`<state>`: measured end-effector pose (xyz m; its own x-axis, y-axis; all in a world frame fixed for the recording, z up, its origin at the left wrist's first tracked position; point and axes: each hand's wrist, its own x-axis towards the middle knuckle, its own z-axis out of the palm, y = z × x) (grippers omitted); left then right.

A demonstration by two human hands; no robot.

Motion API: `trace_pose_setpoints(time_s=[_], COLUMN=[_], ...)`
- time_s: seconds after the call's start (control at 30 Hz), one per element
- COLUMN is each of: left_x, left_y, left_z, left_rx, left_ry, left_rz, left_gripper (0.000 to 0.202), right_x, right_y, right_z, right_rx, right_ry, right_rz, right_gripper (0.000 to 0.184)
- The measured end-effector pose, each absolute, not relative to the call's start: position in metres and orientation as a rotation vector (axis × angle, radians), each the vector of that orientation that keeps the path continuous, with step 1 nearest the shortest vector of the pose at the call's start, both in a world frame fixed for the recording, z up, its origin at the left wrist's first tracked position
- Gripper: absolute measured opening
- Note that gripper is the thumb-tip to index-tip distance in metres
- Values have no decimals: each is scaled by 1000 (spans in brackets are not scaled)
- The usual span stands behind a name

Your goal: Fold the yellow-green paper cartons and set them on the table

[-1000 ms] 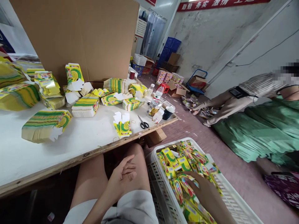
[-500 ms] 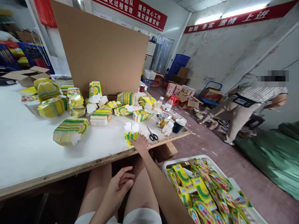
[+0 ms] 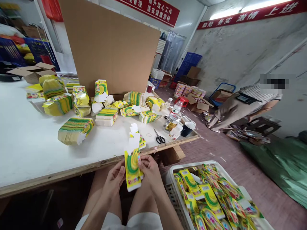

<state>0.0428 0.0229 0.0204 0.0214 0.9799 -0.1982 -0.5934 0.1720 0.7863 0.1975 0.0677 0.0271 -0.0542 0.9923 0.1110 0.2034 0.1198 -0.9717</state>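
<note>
Above my lap, just off the table's front edge, is a flattened yellow-and-green carton [image 3: 132,169] with its white end flap pointing up. My right hand [image 3: 151,171] pinches its right edge between thumb and fingers. At the opposite edge, the fingers of my left hand [image 3: 115,176] are closed on the carton, though its fingertips are partly hidden behind it. Beyond the held carton, another flat carton [image 3: 142,140] lies on the white table [image 3: 33,153]. Black-handled scissors [image 3: 159,137] lie to its right.
Bundled carton stacks [image 3: 75,131] stand across the table before a large cardboard sheet [image 3: 112,48]. A bottle [image 3: 177,107], a jar [image 3: 172,121] and a dark cup [image 3: 187,128] crowd the right corner. A white basket [image 3: 171,179] of filled packets sits at my right. One person bends over farther back.
My right hand has drawn back from the table with a carton, now over my lap. My left hand has risen to the carton's left edge. The person behind has bent lower.
</note>
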Motion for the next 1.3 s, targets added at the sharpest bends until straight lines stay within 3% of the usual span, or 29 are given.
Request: trace_pose_setpoints(time_s=[0.13,0.23,0.37,0.53,0.63,0.7,0.8,0.9,1.07,1.17,1.3], left_x=[55,62,63,61,60,60,62,63,59,53,53], left_y=[13,6,3,2,4,5,6,6,4,2,-1], left_z=[23,28,37,42,40,36,30,25,33,41,47], left_rx=[451,416,368,383,406,427,554,790,968,969,920], left_ry=[695,664,690,681,729,757,765,830,929,859,740], left_rz=[1249,1229,1185,1098,1120,1162,1183,1180,1238,1173,1064], left_gripper=[52,50,50,45,40,39,41,41,55,63,43], right_x=[192,193,202,212,211,208,204,204,213,222,235], right_y=[35,27,23,22,21,20,18,17,16,15,16], right_z=[31,42,60,67,64,61,54,46,46,51,57], right_rx=[-1200,-1321,-1297,-1215,-1263,-1268,-1264,-1312,-1157,-1070,-1110], right_ry=[-1298,-1433,-1736,-1786,-1644,-1587,-1547,-1461,-1388,-1466,-1586], right_rz=[1220,912,645,729,657,728,972,1000,1052,1108,1165], right_gripper=[28,15,48,28,37,40,22,20,35,35,23])
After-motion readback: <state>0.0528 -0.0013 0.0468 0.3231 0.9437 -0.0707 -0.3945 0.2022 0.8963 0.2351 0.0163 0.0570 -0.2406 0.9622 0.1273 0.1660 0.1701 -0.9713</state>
